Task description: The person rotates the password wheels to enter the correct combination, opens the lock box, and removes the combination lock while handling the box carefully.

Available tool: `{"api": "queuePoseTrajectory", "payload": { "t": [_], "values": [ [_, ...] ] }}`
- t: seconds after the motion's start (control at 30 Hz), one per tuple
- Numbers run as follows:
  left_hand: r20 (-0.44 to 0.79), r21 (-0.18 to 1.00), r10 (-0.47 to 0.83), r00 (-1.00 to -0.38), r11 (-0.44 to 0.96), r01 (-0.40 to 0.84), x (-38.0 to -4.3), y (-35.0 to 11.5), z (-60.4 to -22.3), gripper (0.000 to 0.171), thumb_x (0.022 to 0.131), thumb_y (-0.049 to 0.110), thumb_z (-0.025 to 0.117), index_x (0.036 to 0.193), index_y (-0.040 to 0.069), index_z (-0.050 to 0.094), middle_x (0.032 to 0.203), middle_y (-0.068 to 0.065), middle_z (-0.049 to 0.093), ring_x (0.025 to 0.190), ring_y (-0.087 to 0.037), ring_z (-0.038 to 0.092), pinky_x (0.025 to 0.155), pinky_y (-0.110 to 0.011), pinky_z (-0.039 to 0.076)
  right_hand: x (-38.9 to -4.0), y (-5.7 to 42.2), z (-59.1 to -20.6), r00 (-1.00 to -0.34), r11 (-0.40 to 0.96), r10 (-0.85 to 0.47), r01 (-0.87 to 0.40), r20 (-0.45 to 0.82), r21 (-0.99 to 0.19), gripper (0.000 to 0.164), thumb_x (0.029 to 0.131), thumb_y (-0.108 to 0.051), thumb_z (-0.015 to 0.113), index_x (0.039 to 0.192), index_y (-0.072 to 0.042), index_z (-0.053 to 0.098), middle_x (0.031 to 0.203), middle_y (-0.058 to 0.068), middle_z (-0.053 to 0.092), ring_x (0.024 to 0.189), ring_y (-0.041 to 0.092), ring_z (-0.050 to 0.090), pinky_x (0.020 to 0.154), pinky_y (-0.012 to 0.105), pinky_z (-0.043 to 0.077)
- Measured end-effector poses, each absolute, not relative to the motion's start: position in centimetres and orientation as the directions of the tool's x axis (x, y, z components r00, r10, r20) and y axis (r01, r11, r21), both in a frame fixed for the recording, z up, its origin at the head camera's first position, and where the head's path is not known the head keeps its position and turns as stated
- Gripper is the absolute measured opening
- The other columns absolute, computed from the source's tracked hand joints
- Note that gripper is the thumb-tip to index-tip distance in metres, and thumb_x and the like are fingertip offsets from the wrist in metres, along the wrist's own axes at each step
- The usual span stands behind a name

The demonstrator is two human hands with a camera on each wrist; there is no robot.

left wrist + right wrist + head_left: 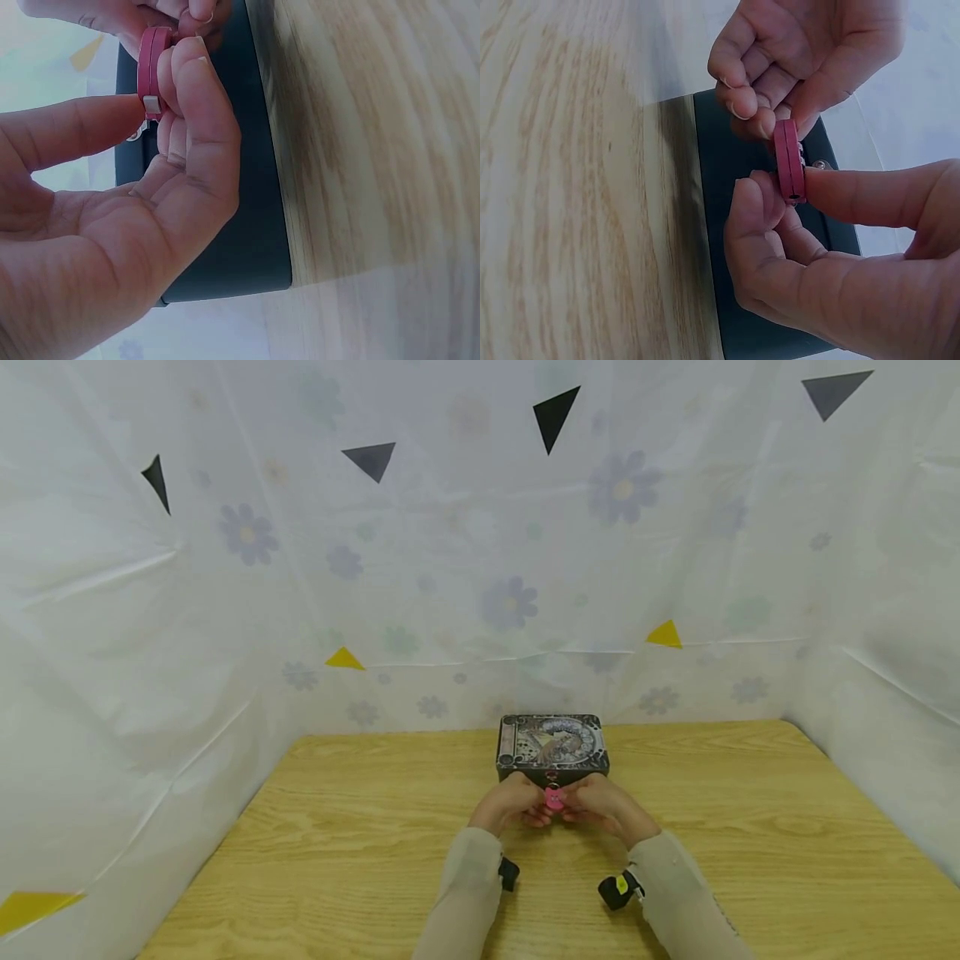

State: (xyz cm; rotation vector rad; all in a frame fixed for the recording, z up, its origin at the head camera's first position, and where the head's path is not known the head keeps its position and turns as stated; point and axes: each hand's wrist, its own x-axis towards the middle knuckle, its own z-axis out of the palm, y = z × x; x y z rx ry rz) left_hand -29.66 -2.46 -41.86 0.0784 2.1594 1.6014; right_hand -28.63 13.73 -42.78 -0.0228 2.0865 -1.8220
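Note:
A small pink padlock (554, 798) hangs at the front of a dark box (553, 745) with an ornate picture on its lid. My left hand (514, 798) pinches one side of the padlock between thumb and fingers. From the other side, my right hand (604, 802) pinches it too, the thumb on its face and curled fingers behind. Seen edge-on in the left wrist view, the padlock (154, 71) has a small metal piece on its side. Small raised parts show on its face in the right wrist view, close to a metal clasp (821, 165) on the box.
The box stands near the back edge of a wood-grain table (360, 843). White sheeting with printed flowers (510, 602) hangs behind and along both sides. Black wrist cameras (617, 891) are strapped below both hands.

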Motion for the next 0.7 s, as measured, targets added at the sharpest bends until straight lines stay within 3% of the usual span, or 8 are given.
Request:
{"api": "queuePoseTrajectory", "payload": {
  "t": [0.13, 0.4, 0.7],
  "values": [
    [-0.314, 0.919, 0.298, -0.901, 0.334, -0.210, -29.54, -2.47, -41.74, 0.019, 0.090, -0.002, 0.051, 0.089, -0.012, 0.068, 0.074, -0.015, 0.065, 0.058, -0.016, 0.061, 0.072, -0.040, 0.058, -28.61, 13.72, -42.73, -0.932, 0.158, -0.250, 0.229, -0.263, -0.961, 0.036, 0.092, 0.006, 0.047, 0.123, 0.024, 0.046, 0.112, 0.026, 0.058, 0.081, 0.017, 0.062, 0.078, 0.033, 0.056],
    [-0.313, 0.923, 0.297, -0.902, 0.320, -0.214, -29.57, -2.47, -41.84, 0.018, 0.088, -0.004, 0.051, 0.085, -0.010, 0.067, 0.071, -0.013, 0.064, 0.057, -0.015, 0.060, 0.071, -0.039, 0.058, -28.62, 13.95, -42.78, -0.926, 0.177, -0.267, 0.226, -0.268, -0.958, 0.032, 0.096, -0.001, 0.044, 0.119, 0.021, 0.051, 0.093, 0.013, 0.061, 0.077, 0.018, 0.062, 0.076, 0.032, 0.056],
    [-0.307, 0.925, 0.303, -0.902, 0.316, -0.209, -29.51, -2.49, -41.92, 0.018, 0.087, -0.004, 0.052, 0.083, -0.011, 0.067, 0.068, -0.011, 0.063, 0.056, -0.015, 0.060, 0.069, -0.037, 0.059, -28.61, 14.03, -42.75, -0.920, 0.191, -0.290, 0.216, -0.265, -0.958, 0.033, 0.098, -0.003, 0.044, 0.119, 0.021, 0.051, 0.089, 0.013, 0.060, 0.075, 0.018, 0.061, 0.073, 0.032, 0.057]
  ]
}}
